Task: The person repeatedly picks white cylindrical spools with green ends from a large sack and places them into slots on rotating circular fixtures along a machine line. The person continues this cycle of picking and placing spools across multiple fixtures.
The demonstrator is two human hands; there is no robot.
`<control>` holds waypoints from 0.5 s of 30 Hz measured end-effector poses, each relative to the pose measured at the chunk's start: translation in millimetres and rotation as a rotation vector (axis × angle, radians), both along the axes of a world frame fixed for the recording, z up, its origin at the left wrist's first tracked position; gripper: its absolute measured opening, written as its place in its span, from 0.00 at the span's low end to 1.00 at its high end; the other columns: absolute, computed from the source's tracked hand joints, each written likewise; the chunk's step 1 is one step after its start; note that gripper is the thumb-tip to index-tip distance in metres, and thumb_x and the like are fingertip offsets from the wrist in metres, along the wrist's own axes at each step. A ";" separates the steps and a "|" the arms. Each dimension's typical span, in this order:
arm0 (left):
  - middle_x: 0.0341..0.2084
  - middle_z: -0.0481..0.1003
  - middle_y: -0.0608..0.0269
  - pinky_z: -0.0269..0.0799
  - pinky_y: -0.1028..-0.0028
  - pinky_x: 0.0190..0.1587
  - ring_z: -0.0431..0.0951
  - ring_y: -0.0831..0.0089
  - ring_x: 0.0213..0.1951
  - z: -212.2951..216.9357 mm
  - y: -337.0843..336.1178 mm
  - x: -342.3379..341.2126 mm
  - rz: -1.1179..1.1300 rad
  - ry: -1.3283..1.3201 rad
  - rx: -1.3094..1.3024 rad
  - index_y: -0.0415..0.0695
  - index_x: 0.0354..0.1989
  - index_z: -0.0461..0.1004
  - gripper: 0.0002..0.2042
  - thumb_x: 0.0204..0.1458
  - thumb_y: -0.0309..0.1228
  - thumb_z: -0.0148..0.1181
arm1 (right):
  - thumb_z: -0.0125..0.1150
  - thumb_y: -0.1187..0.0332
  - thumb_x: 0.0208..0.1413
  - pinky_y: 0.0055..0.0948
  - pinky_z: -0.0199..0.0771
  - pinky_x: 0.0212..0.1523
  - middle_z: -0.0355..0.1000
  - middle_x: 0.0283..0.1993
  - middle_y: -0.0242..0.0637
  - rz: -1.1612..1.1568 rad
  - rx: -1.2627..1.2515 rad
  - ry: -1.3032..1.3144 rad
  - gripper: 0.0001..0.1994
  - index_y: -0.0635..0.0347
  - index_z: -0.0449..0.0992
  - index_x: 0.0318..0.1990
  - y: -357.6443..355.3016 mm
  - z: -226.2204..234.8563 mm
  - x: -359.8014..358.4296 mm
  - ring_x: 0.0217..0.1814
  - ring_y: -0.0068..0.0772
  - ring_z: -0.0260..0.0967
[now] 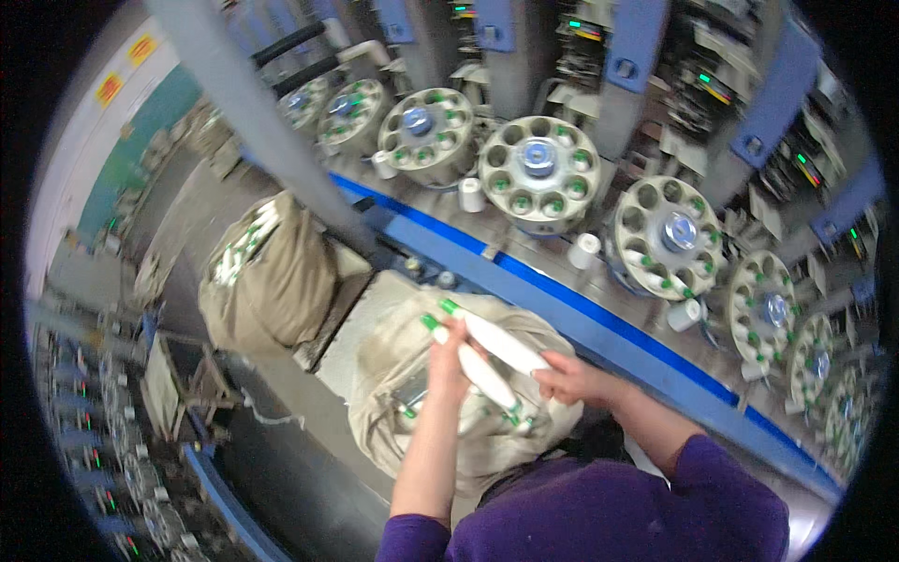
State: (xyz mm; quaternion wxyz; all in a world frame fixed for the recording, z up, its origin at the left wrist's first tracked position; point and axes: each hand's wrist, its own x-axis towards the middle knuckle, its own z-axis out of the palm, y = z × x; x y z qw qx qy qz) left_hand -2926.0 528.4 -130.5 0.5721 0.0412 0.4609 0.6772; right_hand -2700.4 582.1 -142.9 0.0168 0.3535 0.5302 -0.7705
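Your left hand (448, 363) is closed around one bobbin (486, 379), and your right hand (569, 378) pinches the end of another bobbin (501, 343), both above the open sack (379, 431).

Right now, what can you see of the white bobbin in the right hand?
The white bobbin is long and slim, wound with what looks like white thread, with a green tip at its upper-left end. It slants above the open cloth sack, its lower-right end held by the right hand. Whether the left hand touches it is unclear.
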 end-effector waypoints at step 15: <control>0.35 0.71 0.55 0.72 0.72 0.27 0.72 0.69 0.33 56.5 98.5 67.3 0.104 0.227 0.269 0.40 0.46 0.66 0.13 0.54 0.32 0.52 | 0.46 0.56 0.63 0.43 0.70 0.53 0.68 0.27 0.26 -1.230 -0.246 0.961 0.17 0.51 0.65 0.24 110.9 17.1 165.9 0.30 0.22 0.69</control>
